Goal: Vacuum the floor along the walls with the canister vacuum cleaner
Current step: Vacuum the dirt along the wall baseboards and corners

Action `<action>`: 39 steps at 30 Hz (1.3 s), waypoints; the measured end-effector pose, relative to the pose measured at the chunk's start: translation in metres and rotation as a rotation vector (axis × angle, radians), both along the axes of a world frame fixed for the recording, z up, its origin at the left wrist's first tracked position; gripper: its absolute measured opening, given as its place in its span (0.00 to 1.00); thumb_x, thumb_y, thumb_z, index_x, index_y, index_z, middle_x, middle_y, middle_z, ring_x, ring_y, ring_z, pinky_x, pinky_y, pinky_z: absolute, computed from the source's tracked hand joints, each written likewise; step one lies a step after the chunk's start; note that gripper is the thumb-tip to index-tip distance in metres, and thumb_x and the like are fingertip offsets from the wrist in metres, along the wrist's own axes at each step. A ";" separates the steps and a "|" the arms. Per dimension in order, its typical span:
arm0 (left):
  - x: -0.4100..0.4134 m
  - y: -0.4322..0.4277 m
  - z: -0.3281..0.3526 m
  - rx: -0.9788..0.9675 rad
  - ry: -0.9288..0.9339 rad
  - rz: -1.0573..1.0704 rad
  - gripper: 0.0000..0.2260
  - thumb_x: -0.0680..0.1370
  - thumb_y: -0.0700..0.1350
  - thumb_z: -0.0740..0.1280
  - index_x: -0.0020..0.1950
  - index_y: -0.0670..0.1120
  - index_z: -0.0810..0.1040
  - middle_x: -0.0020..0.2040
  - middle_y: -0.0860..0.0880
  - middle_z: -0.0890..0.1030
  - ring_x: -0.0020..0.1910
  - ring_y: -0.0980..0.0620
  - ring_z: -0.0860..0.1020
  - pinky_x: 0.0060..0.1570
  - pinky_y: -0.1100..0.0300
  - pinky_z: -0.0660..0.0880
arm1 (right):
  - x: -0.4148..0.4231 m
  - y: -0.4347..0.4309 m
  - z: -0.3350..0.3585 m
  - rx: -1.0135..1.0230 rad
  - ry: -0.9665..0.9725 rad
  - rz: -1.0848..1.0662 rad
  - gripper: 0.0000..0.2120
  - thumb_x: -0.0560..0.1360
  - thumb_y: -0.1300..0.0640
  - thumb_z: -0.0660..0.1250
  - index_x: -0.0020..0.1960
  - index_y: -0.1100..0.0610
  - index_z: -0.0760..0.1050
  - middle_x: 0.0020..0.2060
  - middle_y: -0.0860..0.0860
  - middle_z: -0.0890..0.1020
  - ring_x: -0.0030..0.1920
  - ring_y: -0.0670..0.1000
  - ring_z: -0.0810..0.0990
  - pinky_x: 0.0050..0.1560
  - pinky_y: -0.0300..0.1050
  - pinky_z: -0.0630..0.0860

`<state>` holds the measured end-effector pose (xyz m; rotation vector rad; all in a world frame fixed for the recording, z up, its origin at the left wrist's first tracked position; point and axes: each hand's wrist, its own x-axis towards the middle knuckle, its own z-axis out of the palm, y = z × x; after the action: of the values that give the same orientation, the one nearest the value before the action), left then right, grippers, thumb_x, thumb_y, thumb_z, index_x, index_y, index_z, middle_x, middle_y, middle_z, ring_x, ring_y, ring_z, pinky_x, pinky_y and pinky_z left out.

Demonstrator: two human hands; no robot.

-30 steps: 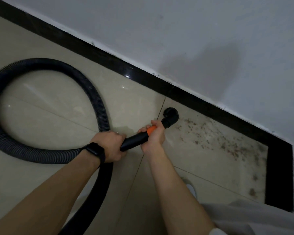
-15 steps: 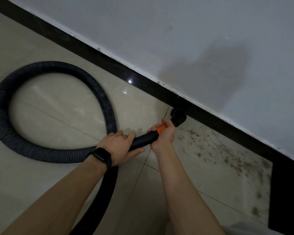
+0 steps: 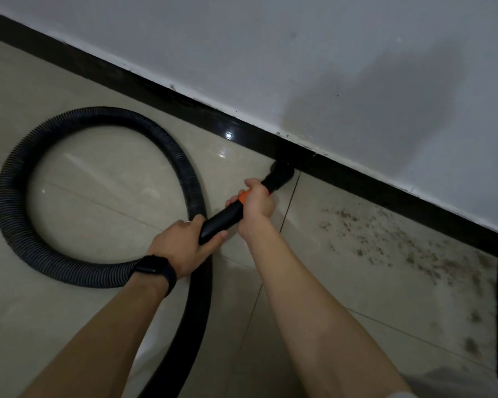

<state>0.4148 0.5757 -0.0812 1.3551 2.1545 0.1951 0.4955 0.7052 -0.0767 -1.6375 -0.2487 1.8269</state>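
1. Now, hose [image 3: 12, 202] loops across the floor [image 3: 98, 182], its tail cut off at the bottom edge.
2. Left hand [image 3: 181, 248] wraps the black tube [image 3: 222, 222]; right hand [image 3: 256, 205] grips the tube's orange collar.
3. Nozzle [image 3: 281, 175] sits against the baseboard [image 3: 385, 193], mouth hidden.

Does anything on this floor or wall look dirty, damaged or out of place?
Yes. Brown dirt specks are scattered over the beige floor tile to the right of the round nozzle of the black vacuum tube, reaching the corner. The white paint edge above the glossy black skirting board looks chipped in places.
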 end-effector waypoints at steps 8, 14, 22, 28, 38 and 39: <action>-0.026 -0.029 0.015 -0.038 0.052 -0.164 0.25 0.70 0.75 0.52 0.44 0.55 0.69 0.35 0.54 0.75 0.33 0.54 0.74 0.31 0.59 0.67 | 0.005 -0.056 -0.006 -0.025 0.006 -0.145 0.07 0.79 0.58 0.69 0.54 0.59 0.74 0.29 0.51 0.74 0.25 0.50 0.75 0.36 0.51 0.82; -0.039 -0.043 0.019 0.038 0.236 -0.436 0.33 0.64 0.80 0.44 0.43 0.55 0.69 0.33 0.55 0.70 0.33 0.52 0.69 0.30 0.58 0.63 | 0.026 -0.106 0.014 -0.094 0.065 -0.324 0.07 0.81 0.57 0.68 0.48 0.59 0.72 0.28 0.51 0.75 0.27 0.51 0.77 0.40 0.55 0.83; -0.034 -0.026 0.036 0.135 0.209 -0.666 0.35 0.61 0.83 0.38 0.38 0.58 0.67 0.31 0.57 0.71 0.31 0.55 0.70 0.28 0.61 0.61 | 0.057 -0.125 0.030 -0.203 0.098 -0.476 0.05 0.82 0.58 0.68 0.49 0.56 0.73 0.32 0.52 0.77 0.31 0.51 0.80 0.35 0.45 0.82; -0.069 -0.061 0.040 0.032 0.242 -0.495 0.29 0.62 0.80 0.45 0.36 0.57 0.67 0.32 0.55 0.71 0.34 0.50 0.71 0.33 0.58 0.66 | 0.011 -0.137 0.038 -0.227 0.142 -0.302 0.08 0.82 0.57 0.68 0.45 0.56 0.72 0.29 0.51 0.77 0.30 0.51 0.80 0.38 0.48 0.82; -0.042 -0.027 0.060 -0.016 0.260 -0.526 0.25 0.68 0.78 0.53 0.40 0.56 0.69 0.33 0.54 0.74 0.35 0.50 0.74 0.34 0.58 0.68 | 0.035 -0.113 0.043 -0.146 0.095 -0.291 0.05 0.82 0.56 0.68 0.51 0.55 0.73 0.34 0.51 0.79 0.32 0.50 0.83 0.42 0.49 0.82; -0.032 -0.017 0.061 -0.009 0.267 -0.553 0.25 0.69 0.77 0.54 0.40 0.56 0.69 0.33 0.54 0.74 0.35 0.50 0.75 0.35 0.58 0.69 | 0.045 -0.109 0.042 -0.136 0.092 -0.326 0.05 0.82 0.56 0.68 0.52 0.55 0.73 0.34 0.51 0.79 0.32 0.50 0.83 0.46 0.51 0.83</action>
<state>0.3830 0.5588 -0.0201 1.9994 1.8808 -0.2233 0.5403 0.5965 -0.0347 -1.5725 0.1789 1.6909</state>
